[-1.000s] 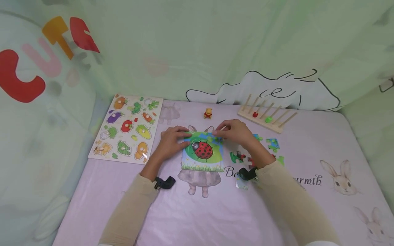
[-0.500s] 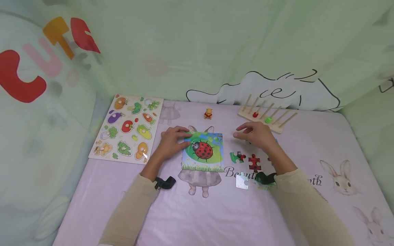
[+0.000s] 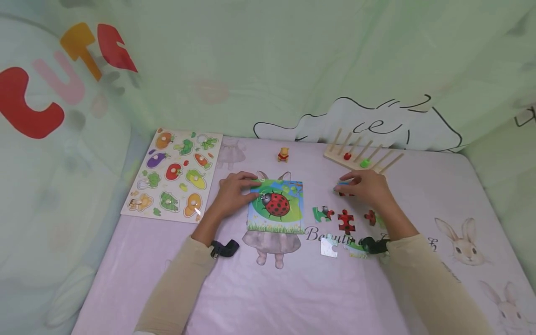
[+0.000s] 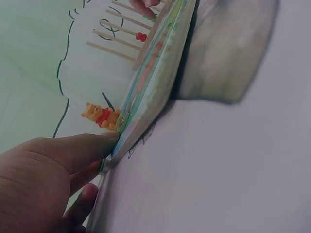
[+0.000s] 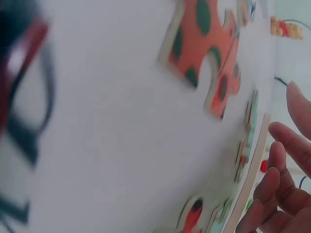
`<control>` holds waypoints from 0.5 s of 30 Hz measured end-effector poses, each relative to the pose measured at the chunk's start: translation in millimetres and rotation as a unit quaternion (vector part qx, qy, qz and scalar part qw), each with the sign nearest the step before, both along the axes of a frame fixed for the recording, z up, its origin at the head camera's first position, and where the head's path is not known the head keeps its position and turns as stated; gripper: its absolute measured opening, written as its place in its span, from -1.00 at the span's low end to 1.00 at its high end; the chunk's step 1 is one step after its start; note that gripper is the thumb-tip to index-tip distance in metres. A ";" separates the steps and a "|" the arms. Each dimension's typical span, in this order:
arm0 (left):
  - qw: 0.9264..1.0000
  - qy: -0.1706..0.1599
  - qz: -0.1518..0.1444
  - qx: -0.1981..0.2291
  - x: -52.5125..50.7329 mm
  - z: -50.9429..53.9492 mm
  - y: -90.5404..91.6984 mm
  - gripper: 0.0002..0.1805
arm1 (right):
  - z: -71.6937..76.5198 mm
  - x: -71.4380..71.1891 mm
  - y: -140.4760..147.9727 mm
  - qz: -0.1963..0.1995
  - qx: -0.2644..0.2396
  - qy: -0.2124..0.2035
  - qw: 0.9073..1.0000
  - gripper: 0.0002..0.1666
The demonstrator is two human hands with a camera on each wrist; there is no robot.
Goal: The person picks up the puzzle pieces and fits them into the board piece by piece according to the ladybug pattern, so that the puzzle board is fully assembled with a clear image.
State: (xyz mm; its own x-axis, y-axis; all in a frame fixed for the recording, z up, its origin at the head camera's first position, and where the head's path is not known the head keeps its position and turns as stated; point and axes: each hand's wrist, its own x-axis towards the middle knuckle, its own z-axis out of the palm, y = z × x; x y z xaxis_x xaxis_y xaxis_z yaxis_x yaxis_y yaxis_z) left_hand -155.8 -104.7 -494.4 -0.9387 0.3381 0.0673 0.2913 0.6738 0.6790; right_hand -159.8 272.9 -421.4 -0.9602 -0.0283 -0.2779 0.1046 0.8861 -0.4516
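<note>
My left hand (image 3: 235,194) holds the left edge of a square ladybug puzzle board (image 3: 276,229) lying on the cloth. In the left wrist view its thumb (image 4: 92,145) presses the top face, with the other fingers at the edge. My right hand (image 3: 368,188) hovers over the loose jigsaw pieces to the right, its fingertips close to a blue-edged piece (image 3: 344,183). In the right wrist view the fingers are loosely bent and apart, with nothing seen between them. A red spotted piece (image 3: 346,222) and a green-and-red piece (image 3: 322,214) lie nearer me.
A vegetable knob puzzle (image 3: 177,186) lies at the left. Behind the board stands a small bear figure (image 3: 283,154). A wooden peg rack (image 3: 356,163) with red and green beads is at the back right. A pale piece (image 3: 329,247) lies at the front of the loose pieces.
My right hand has left the board's upper right corner and moved right to the loose pieces. My left hand and the board have stayed in place.
</note>
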 end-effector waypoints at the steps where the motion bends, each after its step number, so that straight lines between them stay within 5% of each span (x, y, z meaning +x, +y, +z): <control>1: 1.000 0.000 0.000 -0.001 -0.1 -0.2 0.1 -0.63 | -0.9 -0.5 2.9 -0.002 0.001 -0.001 1.000 -0.43; 15: 1.000 0.004 -0.003 0.007 1.2 -0.5 -1.0 -0.62 | -10.4 -2.9 23.9 -0.027 0.015 -0.013 0.999 -0.42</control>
State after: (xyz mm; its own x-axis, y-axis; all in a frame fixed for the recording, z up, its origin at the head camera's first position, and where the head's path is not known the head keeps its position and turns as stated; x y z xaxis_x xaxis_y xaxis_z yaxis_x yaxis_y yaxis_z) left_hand -154.6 -105.7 -494.9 -0.9361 0.3424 0.0799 0.3008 0.6622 0.6863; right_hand -162.7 296.8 -431.8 -0.9527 0.0314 -0.3024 0.1634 0.8917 -0.4221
